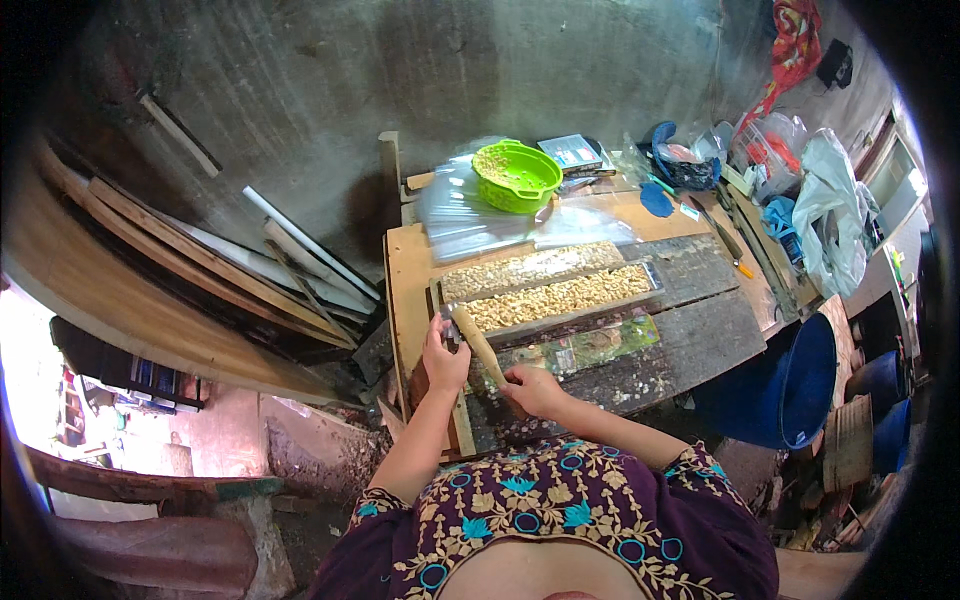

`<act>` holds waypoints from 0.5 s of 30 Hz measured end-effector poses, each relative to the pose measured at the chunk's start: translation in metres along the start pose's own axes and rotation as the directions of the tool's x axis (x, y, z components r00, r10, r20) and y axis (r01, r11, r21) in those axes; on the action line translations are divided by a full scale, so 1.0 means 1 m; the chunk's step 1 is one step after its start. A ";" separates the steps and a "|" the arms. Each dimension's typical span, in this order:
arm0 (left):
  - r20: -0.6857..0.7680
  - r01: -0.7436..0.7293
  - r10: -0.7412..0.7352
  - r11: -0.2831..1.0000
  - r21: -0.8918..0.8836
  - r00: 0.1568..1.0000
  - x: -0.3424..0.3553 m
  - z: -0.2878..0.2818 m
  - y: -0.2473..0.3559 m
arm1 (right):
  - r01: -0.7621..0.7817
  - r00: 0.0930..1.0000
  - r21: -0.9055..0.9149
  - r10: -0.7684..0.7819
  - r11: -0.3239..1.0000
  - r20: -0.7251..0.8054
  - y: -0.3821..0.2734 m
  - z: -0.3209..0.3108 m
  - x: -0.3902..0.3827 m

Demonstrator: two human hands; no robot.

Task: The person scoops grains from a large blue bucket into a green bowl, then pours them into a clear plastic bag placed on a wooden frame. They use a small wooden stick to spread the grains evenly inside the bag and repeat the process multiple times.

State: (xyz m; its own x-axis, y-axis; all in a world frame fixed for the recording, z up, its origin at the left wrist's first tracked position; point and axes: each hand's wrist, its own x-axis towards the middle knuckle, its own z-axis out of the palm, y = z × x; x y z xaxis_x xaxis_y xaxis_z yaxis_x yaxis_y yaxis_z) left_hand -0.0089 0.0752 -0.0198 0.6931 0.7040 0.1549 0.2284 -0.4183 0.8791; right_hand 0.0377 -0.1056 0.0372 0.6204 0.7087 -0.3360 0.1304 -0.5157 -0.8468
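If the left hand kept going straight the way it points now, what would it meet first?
The left hand points away from the body, up the table. It already touches the near end of the wooden stick; just beyond lies the near tray of pale nuts, probably met first, though depth is unclear.

Worktable layout, head view.
Two nut-filled trays point(548, 285) lie side by side on the table point(700, 340); a colander point(516, 176) sits behind them, a filled packet point(590, 348) before them.

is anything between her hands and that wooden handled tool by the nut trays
Nothing visible. The left hand is at the upper end of the wooden tool, and the right hand is at its lower end, beside the trays of nuts.
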 end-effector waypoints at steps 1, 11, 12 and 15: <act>-0.001 -0.003 0.003 1.000 -0.011 1.000 0.000 0.000 0.000 | 0.035 0.998 -0.037 -0.036 0.999 -0.042 0.003 0.001 0.000; -0.033 -0.020 0.015 0.987 -0.160 0.999 0.002 0.011 0.001 | 0.025 0.935 0.340 0.098 0.940 -0.341 0.023 -0.093 -0.046; -0.060 -0.048 0.042 0.993 -0.104 0.997 0.004 0.014 0.007 | 0.076 0.892 0.326 0.082 0.942 -0.444 0.036 -0.114 -0.048; -0.077 0.048 -0.045 0.998 0.037 0.996 0.006 0.019 0.019 | 0.110 0.740 0.247 0.087 0.963 -0.667 0.090 -0.185 -0.050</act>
State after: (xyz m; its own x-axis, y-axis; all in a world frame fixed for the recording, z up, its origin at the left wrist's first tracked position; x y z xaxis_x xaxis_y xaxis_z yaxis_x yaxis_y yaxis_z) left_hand 0.0125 0.0601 -0.0111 0.6273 0.7644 0.1490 0.2865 -0.4045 0.8685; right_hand 0.1610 -0.2770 0.0537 0.9863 0.1584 -0.0467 0.0028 -0.2992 -0.9542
